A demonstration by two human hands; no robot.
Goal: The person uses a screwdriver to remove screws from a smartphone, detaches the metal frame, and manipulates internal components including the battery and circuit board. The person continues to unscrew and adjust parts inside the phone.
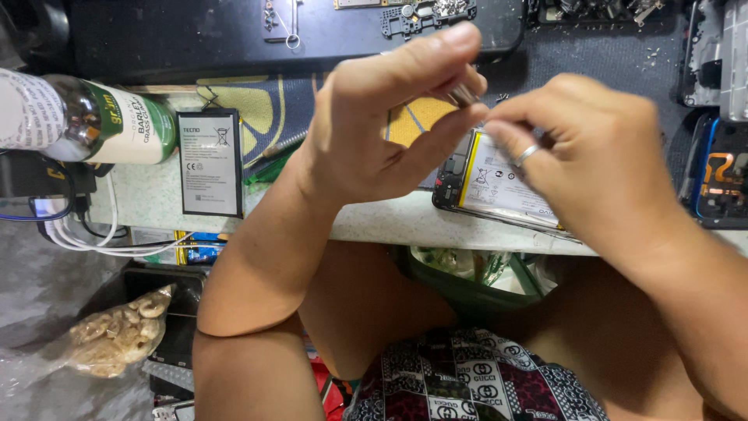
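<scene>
My left hand (374,132) is raised over the bench edge, thumb and fingers pinched on a thin metal tool (465,95) that looks like tweezers. My right hand (600,156), a ring on one finger, meets it from the right with fingers drawn together at the left thumb tip. Whether anything sits between those fingers is hidden. Below both hands lies an opened phone (467,187) with its white battery (506,183) exposed, partly covered by my right hand.
A loose black-framed battery (210,162) lies at the left, beside a bottle (93,117) on its side. White cables (109,238) hang off the bench edge. Another opened phone (721,175) is at the right. A dark tray with small parts (421,15) is behind. A clear bag of pale lumps (117,335) sits below.
</scene>
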